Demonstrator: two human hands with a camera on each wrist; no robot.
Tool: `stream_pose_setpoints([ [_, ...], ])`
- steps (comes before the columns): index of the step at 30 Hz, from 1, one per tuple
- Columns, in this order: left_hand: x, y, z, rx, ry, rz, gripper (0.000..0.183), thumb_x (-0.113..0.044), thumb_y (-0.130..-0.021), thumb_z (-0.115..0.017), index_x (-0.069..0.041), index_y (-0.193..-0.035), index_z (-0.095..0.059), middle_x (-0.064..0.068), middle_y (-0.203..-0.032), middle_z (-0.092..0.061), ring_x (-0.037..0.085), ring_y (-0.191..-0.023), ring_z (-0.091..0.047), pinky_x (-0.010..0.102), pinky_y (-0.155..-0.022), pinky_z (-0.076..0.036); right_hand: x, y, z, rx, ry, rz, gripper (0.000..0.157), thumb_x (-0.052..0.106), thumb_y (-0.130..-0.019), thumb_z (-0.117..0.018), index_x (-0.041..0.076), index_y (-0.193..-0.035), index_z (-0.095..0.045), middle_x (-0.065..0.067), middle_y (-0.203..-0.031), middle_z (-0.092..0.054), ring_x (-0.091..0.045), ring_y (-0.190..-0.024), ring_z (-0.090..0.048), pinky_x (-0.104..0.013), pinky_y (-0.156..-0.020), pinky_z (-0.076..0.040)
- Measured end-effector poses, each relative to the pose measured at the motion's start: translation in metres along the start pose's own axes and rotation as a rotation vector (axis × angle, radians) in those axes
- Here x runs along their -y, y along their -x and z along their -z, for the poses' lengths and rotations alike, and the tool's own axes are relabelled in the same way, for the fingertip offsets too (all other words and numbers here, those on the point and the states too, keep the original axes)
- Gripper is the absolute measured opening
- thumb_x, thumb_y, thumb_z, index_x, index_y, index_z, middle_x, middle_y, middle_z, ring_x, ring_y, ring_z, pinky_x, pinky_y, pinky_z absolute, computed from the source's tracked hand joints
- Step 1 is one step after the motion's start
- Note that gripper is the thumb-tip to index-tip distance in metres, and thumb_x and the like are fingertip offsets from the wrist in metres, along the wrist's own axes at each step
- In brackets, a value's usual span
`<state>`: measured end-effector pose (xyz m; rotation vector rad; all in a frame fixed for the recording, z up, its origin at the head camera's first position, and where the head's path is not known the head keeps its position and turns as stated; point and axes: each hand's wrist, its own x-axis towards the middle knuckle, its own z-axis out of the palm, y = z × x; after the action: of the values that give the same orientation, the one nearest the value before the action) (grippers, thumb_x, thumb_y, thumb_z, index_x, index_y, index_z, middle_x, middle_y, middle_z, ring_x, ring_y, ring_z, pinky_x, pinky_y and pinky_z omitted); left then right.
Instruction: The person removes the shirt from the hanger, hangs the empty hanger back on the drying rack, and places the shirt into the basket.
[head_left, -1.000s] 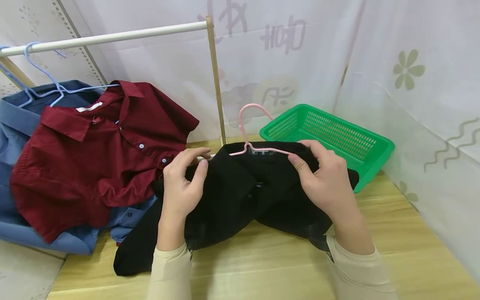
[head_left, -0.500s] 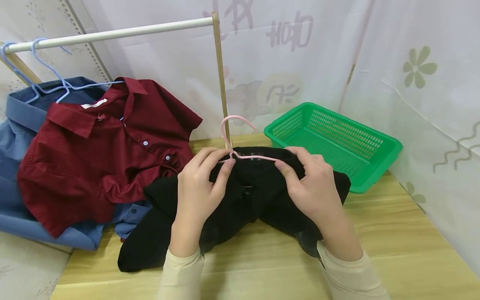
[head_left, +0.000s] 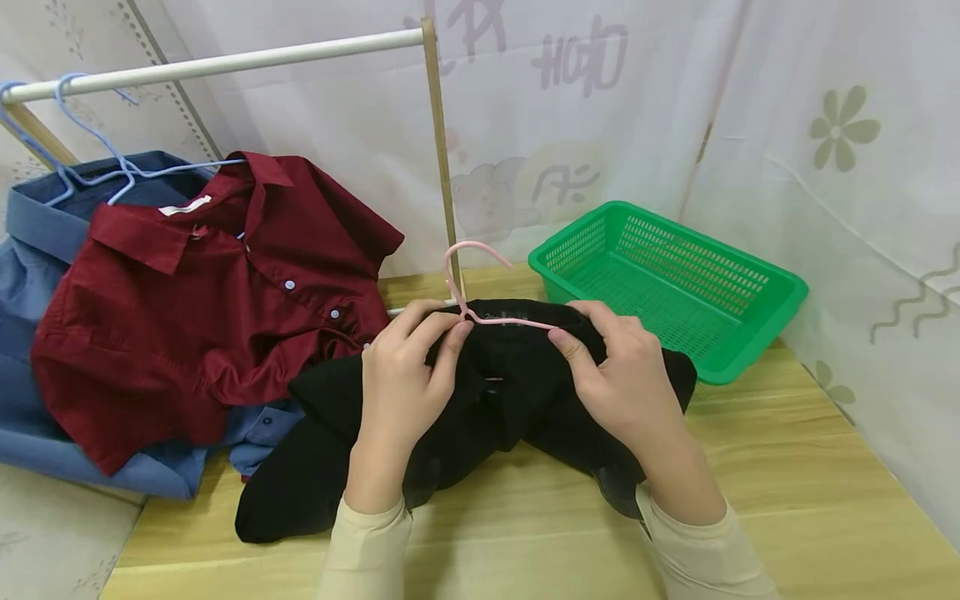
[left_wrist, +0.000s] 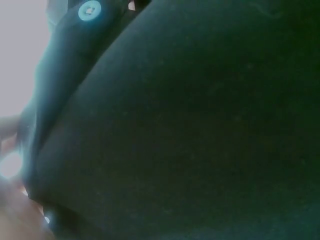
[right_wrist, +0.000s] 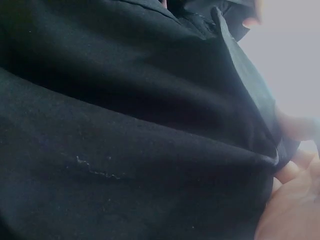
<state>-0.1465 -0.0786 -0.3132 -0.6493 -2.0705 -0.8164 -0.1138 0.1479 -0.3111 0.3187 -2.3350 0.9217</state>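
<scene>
A black shirt [head_left: 517, 392] lies spread in front of me, a pink hanger [head_left: 517, 321] in its collar and the hook standing up above it. With thumb and fingers, my left hand [head_left: 405, 367] pinches the hanger just left of the hook's base. My right hand [head_left: 622, 375] grips the collar's right side, its thumb on the hanger's right arm. Most of the hanger's left arm is hidden by hand and cloth. Dark cloth fills the left wrist view, with a pale button [left_wrist: 90, 10] near the top. In the right wrist view, fingers [right_wrist: 295, 170] hold the cloth's edge.
At the left, a white rail [head_left: 225, 65] on wooden posts bears blue hangers [head_left: 123, 167] with a dark red shirt [head_left: 172, 317] and a blue shirt [head_left: 45, 225]. A green basket [head_left: 757, 333] stands behind my right hand on the wooden table [head_left: 787, 483].
My left hand has moved right, from the shirt's left collar side to the base of the hanger's hook. Hook and collar have shifted left and sit lower. The right hand keeps its grip.
</scene>
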Motion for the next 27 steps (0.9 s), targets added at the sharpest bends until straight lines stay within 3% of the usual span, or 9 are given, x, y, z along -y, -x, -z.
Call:
stream_pose_setpoints([
  [15, 0.003, 0.001, 0.0, -0.028, -0.004, -0.003, 0.024, -0.031, -0.098, -0.06, -0.013, -0.09, -0.074, 0.0, -0.095, -0.07, 0.013, -0.081, -0.068, 0.032, -0.065, -0.053, 0.002, -0.001, -0.004, 0.062, 0.014, -0.031, 0.033, 0.027, -0.091, -0.069, 0.008, -0.118, -0.064, -0.011, -0.111, -0.07, -0.035, -0.09, -0.06, -0.05, -0.082, -0.046],
  [23, 0.004, 0.003, -0.002, -0.035, 0.0, -0.003, 0.022, -0.029, -0.097, -0.061, -0.012, -0.089, -0.074, -0.001, -0.095, -0.07, 0.013, -0.08, -0.068, 0.032, -0.064, -0.053, 0.001, -0.001, -0.007, 0.071, 0.022, -0.021, 0.034, 0.028, -0.093, -0.068, 0.007, -0.119, -0.063, -0.011, -0.11, -0.07, -0.036, -0.092, -0.061, -0.051, -0.082, -0.047],
  [27, 0.003, 0.004, -0.006, -0.046, 0.006, -0.019, 0.022, -0.028, -0.096, -0.063, -0.011, -0.089, -0.075, 0.0, -0.093, -0.07, 0.013, -0.079, -0.069, 0.032, -0.064, -0.054, 0.002, -0.001, -0.01, 0.074, 0.017, 0.027, 0.033, 0.025, -0.091, -0.07, 0.005, -0.118, -0.064, -0.011, -0.109, -0.071, -0.035, -0.091, -0.062, -0.049, -0.082, -0.048],
])
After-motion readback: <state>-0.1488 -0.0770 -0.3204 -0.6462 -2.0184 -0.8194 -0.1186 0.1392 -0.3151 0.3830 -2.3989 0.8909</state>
